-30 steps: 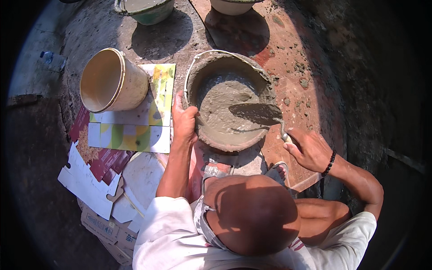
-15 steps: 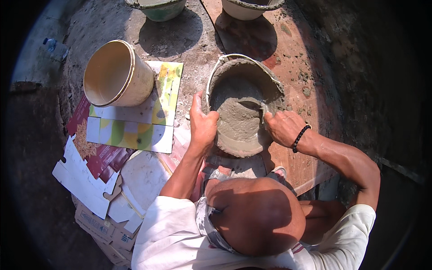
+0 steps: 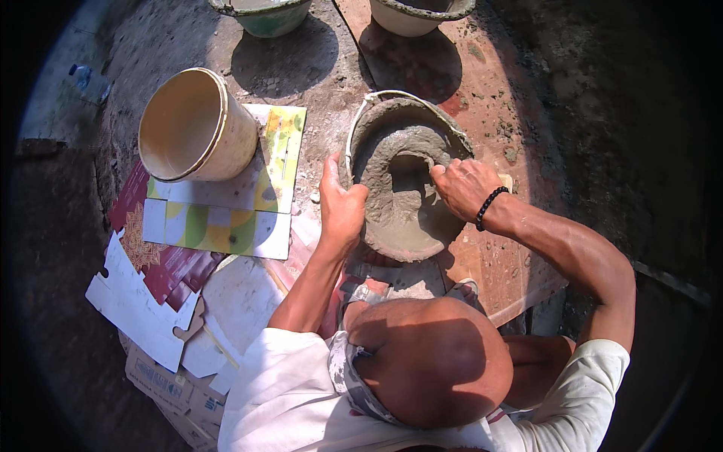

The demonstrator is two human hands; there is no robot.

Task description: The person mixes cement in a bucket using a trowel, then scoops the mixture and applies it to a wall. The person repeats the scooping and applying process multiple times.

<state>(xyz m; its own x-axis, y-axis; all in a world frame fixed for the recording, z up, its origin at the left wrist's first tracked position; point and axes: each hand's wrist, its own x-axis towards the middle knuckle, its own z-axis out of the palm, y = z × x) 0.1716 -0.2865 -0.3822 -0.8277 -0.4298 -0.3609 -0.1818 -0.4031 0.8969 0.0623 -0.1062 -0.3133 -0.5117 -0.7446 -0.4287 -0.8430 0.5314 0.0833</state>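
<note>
A bucket [image 3: 414,248] of wet grey cement mix [image 3: 392,215] stands tilted in front of me, its pale wire handle resting against the far rim. My left hand [image 3: 343,203] is closed on the bucket's left wall, thumb over the rim. Over the right side of the bucket, my right hand [image 3: 465,188] is wrapped round a trowel, whose pale handle end [image 3: 507,182] shows behind the fist. The trowel's blade is mostly hidden in the mix and shadow. A dark hollow lies in the mix just left of that hand.
An upright-tilted cream bucket [image 3: 235,143] sits on patterned cardboard [image 3: 218,226] to the left. Torn white cardboard [image 3: 143,301] and a flattened brown carton [image 3: 162,377] lie nearer. A green basin [image 3: 275,22] and a pale basin [image 3: 407,22] stand at the far edge. A reddish board [image 3: 520,264] lies at right.
My right hand has moved slightly left and up with the trowel, and a hollow has opened in the mix. The left hand keeps its hold on the bucket.
</note>
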